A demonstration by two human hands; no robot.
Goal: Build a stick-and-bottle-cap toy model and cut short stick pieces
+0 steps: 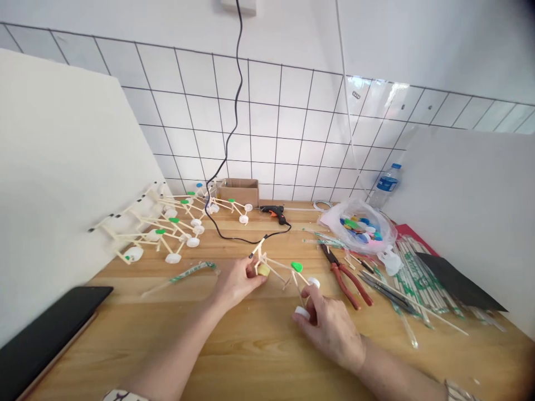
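Observation:
A small model tricycle of pale wooden sticks stands on the table between my hands, with a green bottle cap as its seat and black tips on its handlebar. My left hand is closed round its front end, where a yellowish cap wheel shows at the fingertips. At the rear, my right hand pinches the part between two white cap wheels, one of them the upper wheel, the other the lower wheel. My right fingers partly hide the rear axle.
Several similar models stand at the left. A glue gun and cardboard box are at the back. On the right lie pliers, scissors, wrapped sticks and a bag of caps. A phone lies at the left edge.

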